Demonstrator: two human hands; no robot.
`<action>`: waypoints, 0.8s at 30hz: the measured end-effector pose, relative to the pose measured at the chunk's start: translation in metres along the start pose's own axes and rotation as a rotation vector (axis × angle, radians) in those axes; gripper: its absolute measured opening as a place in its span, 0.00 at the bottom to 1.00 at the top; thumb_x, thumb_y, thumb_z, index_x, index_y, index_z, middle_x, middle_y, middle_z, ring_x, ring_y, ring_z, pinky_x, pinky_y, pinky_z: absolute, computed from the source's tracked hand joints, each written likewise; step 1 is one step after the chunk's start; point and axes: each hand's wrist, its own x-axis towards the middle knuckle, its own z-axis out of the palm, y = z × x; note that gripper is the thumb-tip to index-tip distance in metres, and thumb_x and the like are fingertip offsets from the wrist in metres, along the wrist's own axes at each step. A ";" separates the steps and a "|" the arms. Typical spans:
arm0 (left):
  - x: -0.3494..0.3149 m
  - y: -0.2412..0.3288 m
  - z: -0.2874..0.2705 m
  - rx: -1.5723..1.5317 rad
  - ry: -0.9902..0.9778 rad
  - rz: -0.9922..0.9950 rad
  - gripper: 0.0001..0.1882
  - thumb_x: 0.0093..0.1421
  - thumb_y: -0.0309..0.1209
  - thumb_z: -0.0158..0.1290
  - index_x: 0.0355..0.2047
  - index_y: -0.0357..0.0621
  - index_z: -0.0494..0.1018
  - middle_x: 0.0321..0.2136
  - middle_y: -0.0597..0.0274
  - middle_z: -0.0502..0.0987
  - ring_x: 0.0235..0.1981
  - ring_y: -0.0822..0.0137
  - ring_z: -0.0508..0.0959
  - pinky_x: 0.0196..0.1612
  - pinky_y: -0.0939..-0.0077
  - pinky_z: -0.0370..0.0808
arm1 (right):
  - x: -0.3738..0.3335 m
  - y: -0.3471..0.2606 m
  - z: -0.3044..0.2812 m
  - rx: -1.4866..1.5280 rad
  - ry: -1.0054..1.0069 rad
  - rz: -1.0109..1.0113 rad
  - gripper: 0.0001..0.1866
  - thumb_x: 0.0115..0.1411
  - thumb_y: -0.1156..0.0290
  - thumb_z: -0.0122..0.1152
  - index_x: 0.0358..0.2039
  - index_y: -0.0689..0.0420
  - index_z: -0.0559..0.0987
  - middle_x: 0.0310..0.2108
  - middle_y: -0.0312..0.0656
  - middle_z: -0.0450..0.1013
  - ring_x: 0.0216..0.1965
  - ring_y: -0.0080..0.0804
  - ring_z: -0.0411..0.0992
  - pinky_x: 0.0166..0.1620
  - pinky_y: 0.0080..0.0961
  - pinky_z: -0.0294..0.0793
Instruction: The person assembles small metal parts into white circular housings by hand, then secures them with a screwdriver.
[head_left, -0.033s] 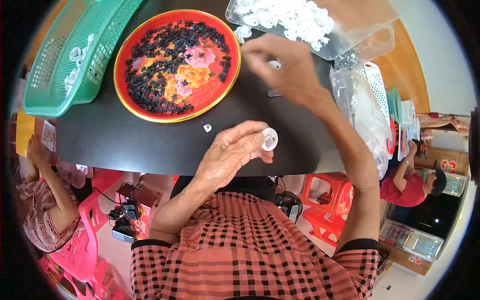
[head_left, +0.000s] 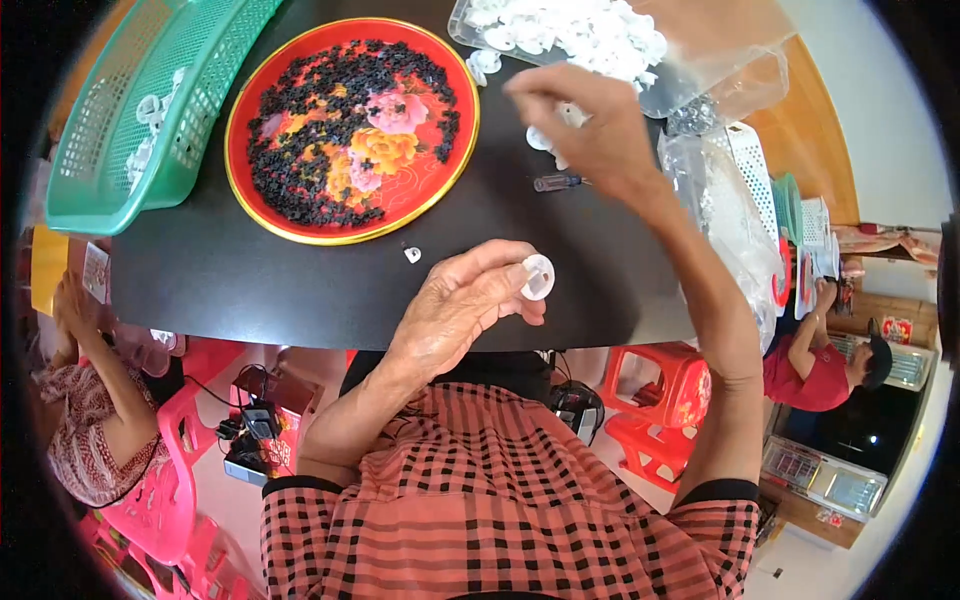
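Near the table's front edge, my left hand [head_left: 465,300] grips a small round white plastic part [head_left: 538,277] between thumb and fingers; its open, ring-like face points right. My right hand [head_left: 600,135] is raised over the right side of the table, its bent fingers blurred, so whether they hold anything cannot be told. Beneath and beside those fingers lie white plastic pieces [head_left: 539,138], partly covered. A short screwdriver-like tool with a dark handle [head_left: 556,183] lies below the hand. Left of my left hand sits a tiny white piece [head_left: 412,255].
A red floral tray [head_left: 400,205] holds many small black pieces. Left of it stands a green basket [head_left: 100,212] with some white parts. A clear bin [head_left: 690,85] of white parts and a plastic bag [head_left: 725,230] are at right. Two other people sit at the sides.
My right hand has shifted slightly right, away from the tray, uncovering more of the white pieces and the tool. My left hand keeps its grip on the white part.
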 end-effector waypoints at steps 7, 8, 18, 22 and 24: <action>0.003 -0.001 -0.001 -0.017 0.009 0.024 0.15 0.64 0.29 0.46 0.48 0.33 0.67 0.37 0.55 0.75 0.35 0.66 0.77 0.42 0.67 0.76 | -0.021 0.032 -0.027 -0.089 0.131 0.199 0.08 0.56 0.73 0.59 0.36 0.59 0.80 0.24 0.30 0.74 0.27 0.14 0.68 0.32 0.15 0.69; 0.004 -0.001 -0.002 -0.012 0.003 0.030 0.15 0.65 0.29 0.46 0.48 0.33 0.67 0.37 0.55 0.75 0.35 0.66 0.77 0.41 0.67 0.76 | -0.024 0.023 -0.025 -0.096 0.120 0.203 0.08 0.56 0.73 0.59 0.36 0.60 0.80 0.24 0.30 0.74 0.27 0.14 0.68 0.32 0.15 0.69; 0.005 -0.005 0.008 0.234 0.034 0.034 0.14 0.63 0.30 0.48 0.45 0.32 0.69 0.32 0.57 0.76 0.32 0.69 0.77 0.38 0.74 0.76 | -0.069 0.003 -0.014 -0.029 0.094 0.134 0.07 0.53 0.75 0.60 0.34 0.59 0.79 0.28 0.38 0.78 0.26 0.18 0.72 0.32 0.17 0.72; 0.004 -0.005 0.008 0.267 0.048 0.061 0.15 0.63 0.30 0.47 0.46 0.30 0.68 0.34 0.54 0.75 0.32 0.66 0.76 0.38 0.71 0.75 | -0.091 -0.010 -0.010 0.101 0.113 0.130 0.07 0.52 0.75 0.60 0.33 0.58 0.80 0.23 0.38 0.74 0.20 0.18 0.68 0.25 0.18 0.68; 0.004 -0.007 0.005 0.258 0.039 0.075 0.15 0.63 0.30 0.47 0.47 0.30 0.68 0.35 0.52 0.75 0.32 0.64 0.77 0.38 0.69 0.75 | -0.107 -0.015 -0.008 0.096 0.169 0.075 0.08 0.51 0.77 0.60 0.34 0.59 0.79 0.22 0.38 0.73 0.20 0.19 0.67 0.24 0.18 0.67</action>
